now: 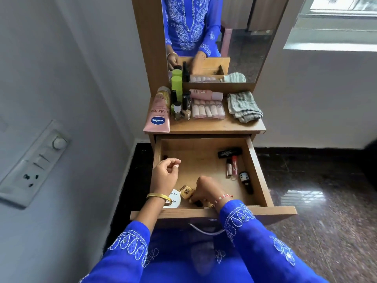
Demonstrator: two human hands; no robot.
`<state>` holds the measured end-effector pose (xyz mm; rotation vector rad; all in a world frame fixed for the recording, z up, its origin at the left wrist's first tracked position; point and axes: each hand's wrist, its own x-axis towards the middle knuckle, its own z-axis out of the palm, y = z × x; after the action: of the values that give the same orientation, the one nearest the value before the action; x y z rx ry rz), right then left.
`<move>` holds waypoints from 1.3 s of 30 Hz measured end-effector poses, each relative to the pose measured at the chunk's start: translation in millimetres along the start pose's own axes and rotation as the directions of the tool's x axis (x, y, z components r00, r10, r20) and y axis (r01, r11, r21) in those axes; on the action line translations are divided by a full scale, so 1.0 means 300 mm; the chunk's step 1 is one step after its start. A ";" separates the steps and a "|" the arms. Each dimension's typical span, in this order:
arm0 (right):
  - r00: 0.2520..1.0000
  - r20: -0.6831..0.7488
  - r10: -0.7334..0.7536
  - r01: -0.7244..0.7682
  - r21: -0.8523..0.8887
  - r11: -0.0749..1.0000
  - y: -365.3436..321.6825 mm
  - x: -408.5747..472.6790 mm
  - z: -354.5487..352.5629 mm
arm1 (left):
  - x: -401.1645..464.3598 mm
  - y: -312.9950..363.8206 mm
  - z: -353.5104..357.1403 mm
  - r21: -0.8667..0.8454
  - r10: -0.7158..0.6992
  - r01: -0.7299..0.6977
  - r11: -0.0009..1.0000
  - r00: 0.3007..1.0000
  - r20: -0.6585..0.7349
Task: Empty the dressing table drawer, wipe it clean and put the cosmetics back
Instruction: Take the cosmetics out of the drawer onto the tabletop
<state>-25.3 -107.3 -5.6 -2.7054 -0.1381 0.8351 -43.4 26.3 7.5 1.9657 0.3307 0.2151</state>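
Observation:
The wooden drawer (259, 170) stands pulled out below the dressing table top (214, 125). My right hand (206, 190) reaches down into its front part and curls round small gold-capped items (186, 192) there; what it grips is partly hidden. My left hand (166, 172) hovers over the drawer's left side with loosely curled fingers, holding nothing. A white round jar (175, 199) lies by my left wrist. At the drawer's right lie a black compact (229, 152), two lip gloss tubes (232, 165) and a dark bottle (245, 181).
On the table top stand a pink Vaseline tube (157, 117), nail polish bottles (181, 110), a green bottle (176, 86), a clear box of nails (208, 110) and a folded grey-green cloth (243, 106). A mirror (234, 37) rises behind. A wall with a switch panel (34, 162) is at left.

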 end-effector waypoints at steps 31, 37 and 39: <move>0.976 -0.217 -0.001 0.164 0.734 0.659 -0.045 -0.012 -0.041 | -0.004 0.005 -0.011 0.156 -0.011 0.031 0.987 0.992 -0.122; 0.959 0.007 -0.285 0.281 0.124 0.951 -0.106 0.009 0.040 | 0.011 -0.015 -0.050 -0.097 -0.149 0.132 0.987 0.968 -0.202; 0.948 0.046 -0.315 0.311 0.083 0.947 -0.120 0.009 0.050 | 0.010 -0.013 -0.050 -0.122 -0.161 0.139 0.983 0.967 -0.198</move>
<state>-31.6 -68.8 -7.5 -2.4977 -0.5243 0.8037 -45.6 41.7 10.1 1.8068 0.5899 0.3337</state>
